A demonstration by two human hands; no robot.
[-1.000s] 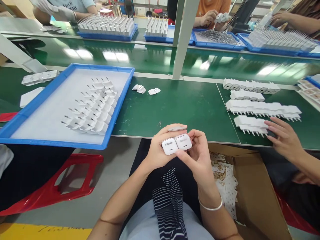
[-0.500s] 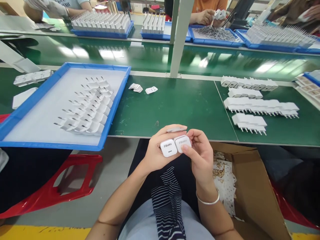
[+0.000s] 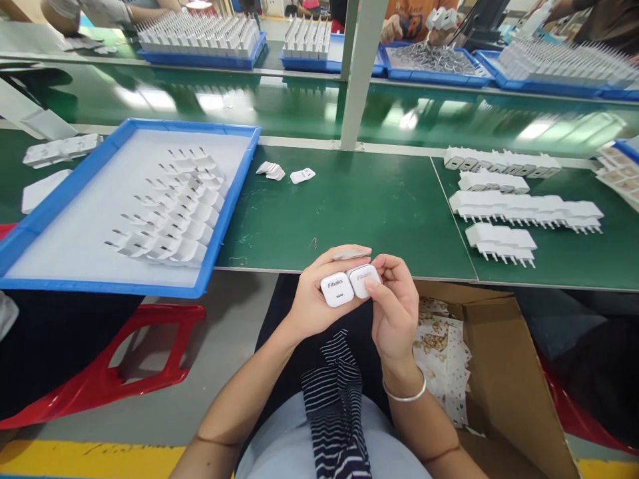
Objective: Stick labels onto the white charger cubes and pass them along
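Observation:
My left hand [image 3: 312,296] is closed around a white plug charger [image 3: 337,290] marked "Fibaks", with a port slot in its end face. Pressed beside it is a second white charger [image 3: 364,281] with the same lettering, partly covered by my thumb. A small flat white piece [image 3: 352,254] lies along the top of my left fingers. My right hand [image 3: 397,299] pinches the second charger, thumb on its front face and fingers at its side. Both chargers are above my lap, near the table edge; their rear ends are hidden in my hands.
A blue-rimmed tray [image 3: 204,283] with rows of pronged white chargers [image 3: 174,213] stands left. Small white face plates [image 3: 302,175] lie mid-table on the green surface. More chargers [image 3: 524,207] line up right. An open carton [image 3: 499,359] sits below. Co-workers sit beyond the metal post [image 3: 357,86].
My right hand has shifted slightly left and its thumb lies a little higher on the second charger. The view has moved slightly. Across the table, a co-worker's hands have moved apart.

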